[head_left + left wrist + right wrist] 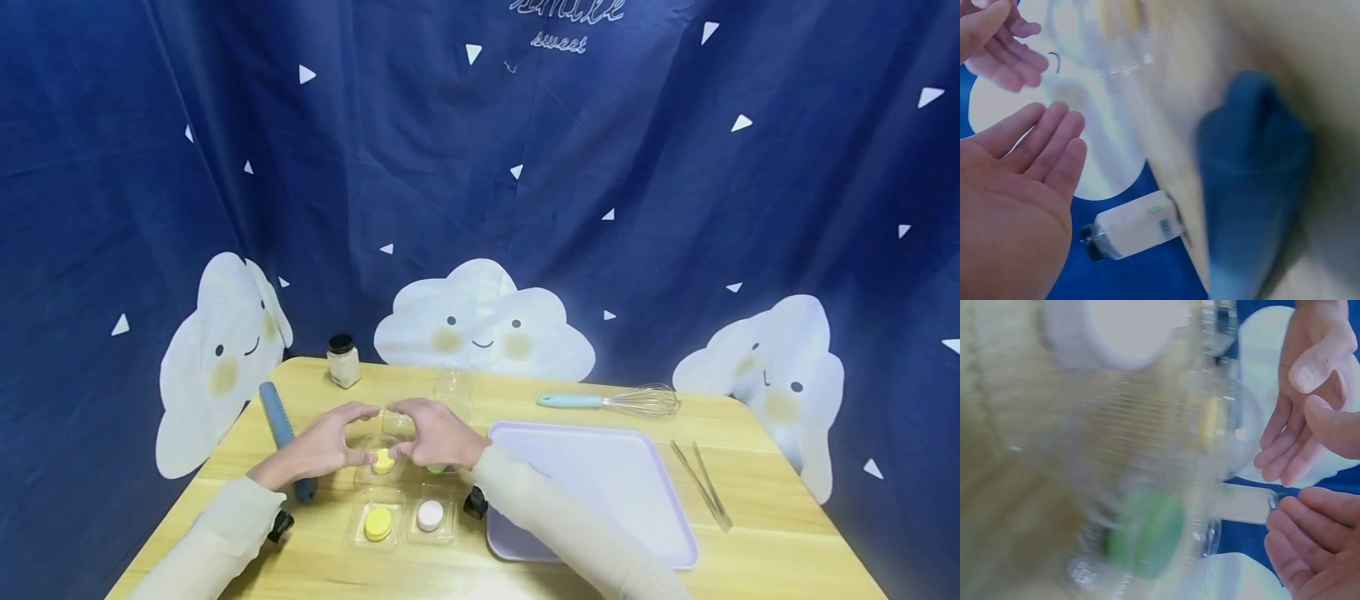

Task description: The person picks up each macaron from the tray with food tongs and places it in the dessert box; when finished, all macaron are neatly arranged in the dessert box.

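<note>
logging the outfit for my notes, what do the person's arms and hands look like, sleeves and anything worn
The left sleeve and right sleeve are long, plain and off-white, reaching the wrists. A small black device shows by each cuff, left and right. The left hand and right hand are bare, with no gloves or rings visible.
</note>
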Available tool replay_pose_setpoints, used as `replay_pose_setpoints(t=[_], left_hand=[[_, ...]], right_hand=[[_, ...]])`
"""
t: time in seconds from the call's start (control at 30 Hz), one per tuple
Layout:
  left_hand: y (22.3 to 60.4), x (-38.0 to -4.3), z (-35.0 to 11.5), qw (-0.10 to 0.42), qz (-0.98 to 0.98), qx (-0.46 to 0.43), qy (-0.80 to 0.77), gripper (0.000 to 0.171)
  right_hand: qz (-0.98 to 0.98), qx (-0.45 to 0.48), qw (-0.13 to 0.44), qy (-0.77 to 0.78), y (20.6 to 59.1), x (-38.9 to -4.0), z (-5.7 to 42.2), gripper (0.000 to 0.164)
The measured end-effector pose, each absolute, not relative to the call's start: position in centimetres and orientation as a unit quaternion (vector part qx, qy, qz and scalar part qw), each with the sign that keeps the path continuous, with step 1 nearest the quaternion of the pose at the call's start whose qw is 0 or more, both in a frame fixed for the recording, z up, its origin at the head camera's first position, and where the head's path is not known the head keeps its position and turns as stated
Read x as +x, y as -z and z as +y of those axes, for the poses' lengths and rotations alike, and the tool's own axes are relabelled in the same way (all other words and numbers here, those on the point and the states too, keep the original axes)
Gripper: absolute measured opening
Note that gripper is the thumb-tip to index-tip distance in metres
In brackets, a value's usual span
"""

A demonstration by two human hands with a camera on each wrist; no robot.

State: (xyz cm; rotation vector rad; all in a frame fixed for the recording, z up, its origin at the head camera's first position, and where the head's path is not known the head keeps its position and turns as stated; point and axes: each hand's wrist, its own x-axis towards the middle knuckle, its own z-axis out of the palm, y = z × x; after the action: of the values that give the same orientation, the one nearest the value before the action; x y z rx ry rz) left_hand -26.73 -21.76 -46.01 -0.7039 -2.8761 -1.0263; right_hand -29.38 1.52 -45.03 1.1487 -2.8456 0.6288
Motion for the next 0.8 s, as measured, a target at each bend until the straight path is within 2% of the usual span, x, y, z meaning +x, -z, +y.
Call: replay_pose_setpoints(t=[0.3, 0.43, 0.63, 0.8], left_hand=[[42.4, -27.3, -21.2, 0.082, -0.899, -0.235, 0.359, 0.085], [40.7, -28.1, -20.7, 0.109, -0.885, -0.259, 0.373, 0.09], [38.6, -29.6, -19.9, 0.135, -0.872, -0.276, 0.382, 0.093], [36.8, -30.8, -18.9, 0.134, -0.861, -0.279, 0.404, 0.095]], right_hand=[[-0.868, 0.392, 0.045, -0.301, 41.7, -29.4, 2.3, 0.084], [-0.847, 0.404, 0.079, -0.338, 40.7, -29.7, 2.6, 0.086], [-0.824, 0.384, 0.129, -0.396, 39.3, -30.6, 3.3, 0.088], [-0.8, 0.365, 0.154, -0.45, 38.2, -31.8, 4.4, 0.088]])
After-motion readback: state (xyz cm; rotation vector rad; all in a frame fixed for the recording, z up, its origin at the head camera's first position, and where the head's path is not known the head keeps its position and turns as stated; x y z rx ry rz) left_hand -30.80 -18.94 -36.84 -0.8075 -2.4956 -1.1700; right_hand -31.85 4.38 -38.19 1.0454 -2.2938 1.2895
